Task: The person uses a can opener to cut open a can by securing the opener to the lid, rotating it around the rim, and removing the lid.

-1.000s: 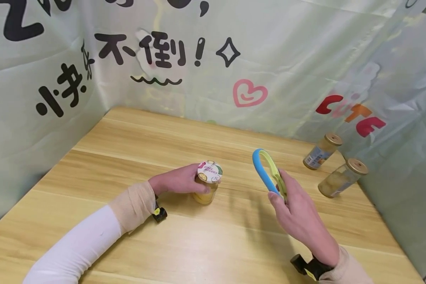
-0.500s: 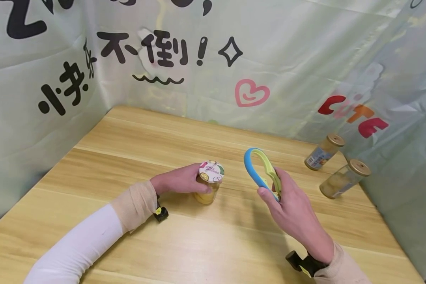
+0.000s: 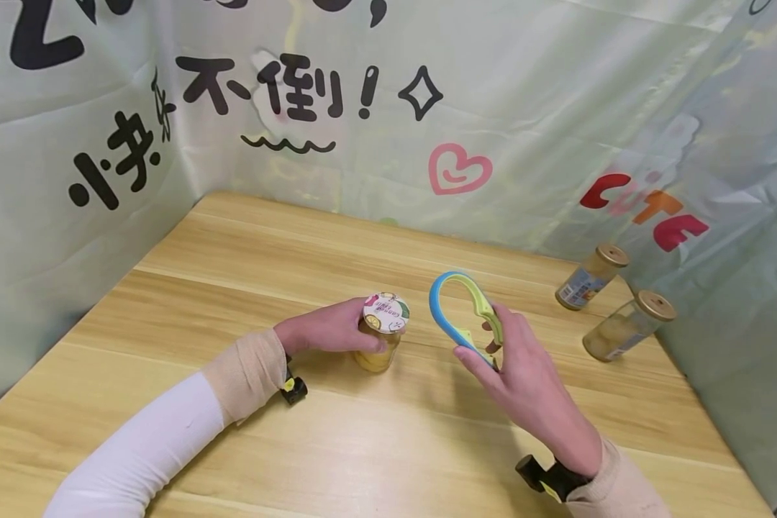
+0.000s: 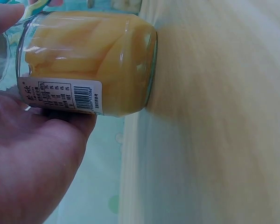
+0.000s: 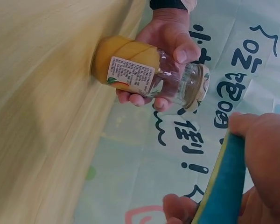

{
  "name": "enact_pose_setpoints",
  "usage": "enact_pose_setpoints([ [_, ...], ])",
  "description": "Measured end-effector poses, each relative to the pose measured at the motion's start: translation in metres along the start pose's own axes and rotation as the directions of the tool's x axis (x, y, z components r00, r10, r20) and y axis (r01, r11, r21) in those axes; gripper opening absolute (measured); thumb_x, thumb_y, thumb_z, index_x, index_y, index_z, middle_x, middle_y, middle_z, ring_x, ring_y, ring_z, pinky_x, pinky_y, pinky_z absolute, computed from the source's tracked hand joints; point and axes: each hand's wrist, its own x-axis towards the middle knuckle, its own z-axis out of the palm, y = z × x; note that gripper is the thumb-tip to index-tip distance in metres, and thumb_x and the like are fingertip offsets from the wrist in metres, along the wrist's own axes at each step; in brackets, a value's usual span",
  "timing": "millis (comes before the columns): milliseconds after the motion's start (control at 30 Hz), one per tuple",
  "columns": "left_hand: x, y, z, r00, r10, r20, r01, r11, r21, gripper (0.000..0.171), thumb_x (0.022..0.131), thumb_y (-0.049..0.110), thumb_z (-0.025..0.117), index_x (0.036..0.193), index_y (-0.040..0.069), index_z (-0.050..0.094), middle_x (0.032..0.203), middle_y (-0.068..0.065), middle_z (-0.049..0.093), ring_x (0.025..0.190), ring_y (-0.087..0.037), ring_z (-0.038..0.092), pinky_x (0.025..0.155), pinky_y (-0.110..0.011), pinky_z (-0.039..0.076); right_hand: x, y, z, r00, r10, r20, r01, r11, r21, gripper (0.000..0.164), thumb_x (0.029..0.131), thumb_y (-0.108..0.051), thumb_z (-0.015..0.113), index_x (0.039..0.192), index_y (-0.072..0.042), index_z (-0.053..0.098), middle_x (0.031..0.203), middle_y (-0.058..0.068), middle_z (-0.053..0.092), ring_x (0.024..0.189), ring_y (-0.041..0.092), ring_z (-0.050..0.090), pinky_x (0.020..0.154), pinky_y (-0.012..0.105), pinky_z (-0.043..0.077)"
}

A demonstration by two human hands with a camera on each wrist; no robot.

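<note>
My left hand (image 3: 333, 327) grips a glass jar (image 3: 374, 360) of yellow fruit that stands upright on the wooden table. Its white lid (image 3: 386, 313) carries printed fruit pictures. In the left wrist view, large fruit pieces and a barcode label (image 4: 60, 95) show through and on the jar. To the right of it, my right hand (image 3: 534, 381) holds a blue and yellow-green loop-shaped jar opener (image 3: 437, 309) by its handle ends, raised above the table and apart from the lid. The right wrist view shows the opener's blue side (image 5: 226, 182) with the thumb on it.
Two more jars with gold lids, a labelled jar (image 3: 583, 282) and a wider jar (image 3: 624, 327), stand at the table's right rear. A printed cloth (image 3: 524, 129) hangs behind and beside the wooden table (image 3: 285, 248).
My right hand has moved left with the jar opener, nearer the jar, and the loop now shows wider. The left hand and the jar stay in place.
</note>
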Motion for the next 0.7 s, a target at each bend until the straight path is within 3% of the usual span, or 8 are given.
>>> enact_pose_setpoints([
  [267, 0.0001, -0.0009, -0.0003, 1.000, 0.005, 0.006, -0.005, 1.000, -0.014, 0.050, 0.082, 0.018, 0.068, 0.128, 0.012, 0.050, 0.117, 0.001, 0.061, 0.109, -0.014, 0.055, 0.102, -0.034, 0.038, 0.0003, -0.0045, 0.0028, 0.999, 0.043, 0.004, -0.043, 0.999, -0.021, 0.051, 0.097, -0.039, 0.052, 0.134, -0.005, 0.043, 0.092, 0.006, 0.049, 0.071, 0.018, 0.044, 0.057, 0.032, 0.038],
  [500, 0.0002, 0.0000, 0.0000, 1.000, -0.003, 0.003, 0.003, 1.000, 0.004, 0.051, 0.081, 0.018, 0.067, 0.129, 0.012, 0.050, 0.118, 0.003, 0.061, 0.112, -0.012, 0.053, 0.105, -0.033, 0.035, 0.0025, -0.0071, 0.0048, 0.999, 0.034, 0.029, -0.032, 0.998, -0.053, 0.062, 0.094, -0.048, 0.055, 0.135, -0.003, 0.044, 0.088, 0.004, 0.049, 0.070, 0.017, 0.046, 0.056, 0.031, 0.039],
  [700, 0.0002, 0.0008, 0.0002, 1.000, 0.000, 0.000, 0.000, 1.000, 0.005, 0.050, 0.081, 0.017, 0.067, 0.128, 0.012, 0.050, 0.118, 0.003, 0.061, 0.111, -0.013, 0.053, 0.104, -0.034, 0.036, 0.0061, -0.0091, 0.0050, 0.999, 0.029, 0.044, -0.026, 0.998, -0.057, 0.062, 0.094, -0.051, 0.053, 0.134, -0.003, 0.045, 0.086, 0.004, 0.050, 0.067, 0.017, 0.046, 0.055, 0.031, 0.039],
])
